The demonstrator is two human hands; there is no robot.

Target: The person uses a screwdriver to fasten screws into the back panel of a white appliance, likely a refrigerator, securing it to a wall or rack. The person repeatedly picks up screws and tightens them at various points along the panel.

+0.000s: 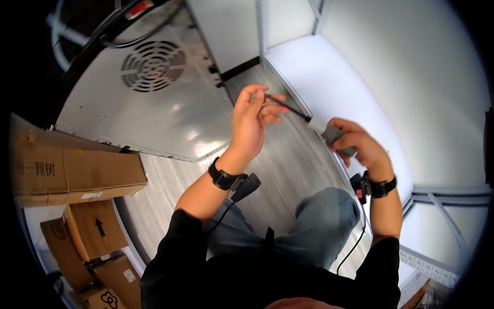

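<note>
My right hand (pixel 362 144) is closed round the grey handle of a screwdriver (pixel 333 135). Its pale collar and long dark shaft point up and to the left. At the shaft's far end, thumb and index finger of my left hand (pixel 249 118) pinch the tip, while the other fingers curl loosely beside it. Whether a small part sits at the tip is too fine to make out. The tool is held slantwise in the air, above the gap between a metal cabinet (pixel 118 110) and a white shelf (pixel 329 77).
The cabinet panel, with a round slotted vent (pixel 153 66), stands at the upper left. Several cardboard boxes (pixel 103 170) are stacked at the left. Grey plank flooring (pixel 278 165) lies under my hands. Black bands with small devices and cables circle both wrists. Shelf uprights (pixel 261 31) stand ahead.
</note>
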